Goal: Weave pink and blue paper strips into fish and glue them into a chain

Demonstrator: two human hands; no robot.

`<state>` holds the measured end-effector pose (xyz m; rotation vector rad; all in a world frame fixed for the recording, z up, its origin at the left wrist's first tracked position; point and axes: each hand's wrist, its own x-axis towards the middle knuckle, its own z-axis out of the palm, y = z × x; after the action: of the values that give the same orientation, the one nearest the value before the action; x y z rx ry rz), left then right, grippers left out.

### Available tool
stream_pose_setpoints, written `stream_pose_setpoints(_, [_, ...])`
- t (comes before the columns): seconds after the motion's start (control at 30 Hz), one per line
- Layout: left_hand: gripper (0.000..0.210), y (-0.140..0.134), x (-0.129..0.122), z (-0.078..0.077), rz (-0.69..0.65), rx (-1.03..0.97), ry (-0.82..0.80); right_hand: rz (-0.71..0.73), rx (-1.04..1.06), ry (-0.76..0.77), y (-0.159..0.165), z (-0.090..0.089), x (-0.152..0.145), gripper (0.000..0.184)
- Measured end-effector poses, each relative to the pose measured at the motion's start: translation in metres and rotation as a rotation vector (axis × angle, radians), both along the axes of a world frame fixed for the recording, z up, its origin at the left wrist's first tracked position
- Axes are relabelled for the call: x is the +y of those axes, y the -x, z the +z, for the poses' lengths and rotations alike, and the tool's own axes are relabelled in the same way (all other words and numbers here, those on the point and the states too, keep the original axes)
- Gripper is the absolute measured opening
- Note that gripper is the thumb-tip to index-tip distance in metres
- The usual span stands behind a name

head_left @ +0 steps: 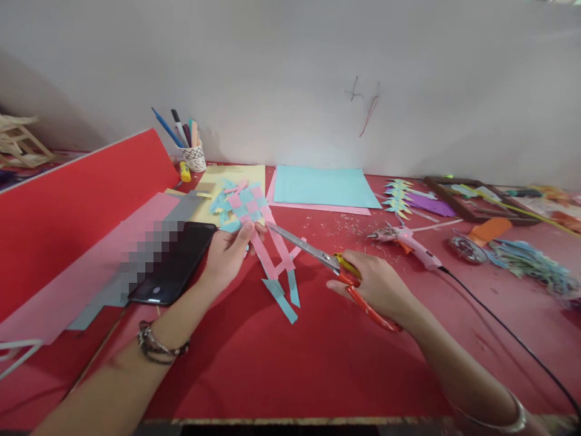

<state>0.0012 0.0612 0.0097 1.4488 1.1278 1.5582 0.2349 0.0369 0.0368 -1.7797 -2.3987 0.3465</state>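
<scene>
My left hand [231, 251] pinches the lower edge of a woven paper piece [252, 206] made of pink and light blue strips in a checker pattern. Long pink strips [263, 251] with blue ends hang from it toward me. In my right hand [379, 281] is a pair of scissors [324, 259] with red and yellow handles. The blades point left, with their tip beside the strips near my left fingers. Whether the blades touch the paper I cannot tell. Some blue and yellow folded bits [221, 206] show behind the weave.
A black phone [179, 266] lies left, near pink sheets [109, 254]. Blue paper [324, 186] and yellow paper [206, 181] lie at the back, beside a pen cup [194, 158]. At right are a pink glue gun [420, 247] with a cord, paper scraps, a wooden frame [481, 212] and shredded strips [531, 263].
</scene>
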Motion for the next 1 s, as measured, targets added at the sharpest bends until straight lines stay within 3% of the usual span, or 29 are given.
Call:
stream_pose_setpoints(0.5, [0.040, -0.0004, 0.0028, -0.0050, 0.017, -0.102, 0.025, -0.011, 0.042, -0.079, -0.0035, -0.0023, 0.0021, 0.039])
stream_pose_setpoints(1.0, [0.036, -0.0033, 0.0007, -0.0052, -0.038, -0.108, 0.029, 0.007, 0.033, 0.003, -0.0014, 0.0021, 0.0003, 0.040])
